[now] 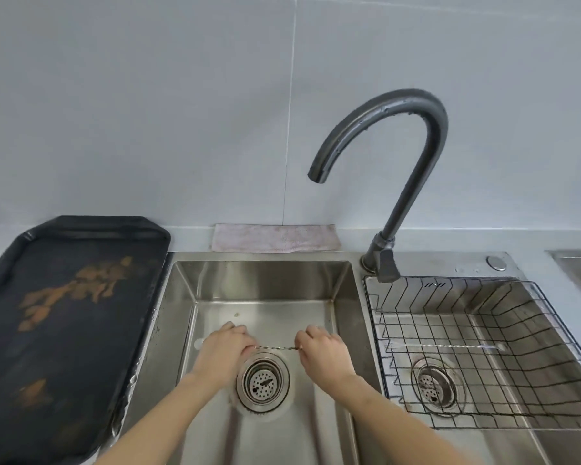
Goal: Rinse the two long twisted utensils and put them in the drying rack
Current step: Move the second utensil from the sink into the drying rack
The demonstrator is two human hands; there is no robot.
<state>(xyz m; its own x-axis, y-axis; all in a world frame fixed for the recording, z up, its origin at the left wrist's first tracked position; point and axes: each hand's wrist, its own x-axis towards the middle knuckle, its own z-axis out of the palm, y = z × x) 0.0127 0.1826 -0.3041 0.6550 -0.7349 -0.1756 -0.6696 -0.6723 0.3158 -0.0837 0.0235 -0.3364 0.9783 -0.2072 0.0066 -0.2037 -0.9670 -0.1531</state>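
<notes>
Over the left basin's drain, the left hand (223, 352) and right hand (322, 354) pinch the thin twisted utensil (275, 347) by its ends, fingers clenched; it looks light, stiff, probably slippery when wet, best gripped at the ends.

Pale grey tiled wall (148, 95) behind a light countertop (483, 238).
</notes>
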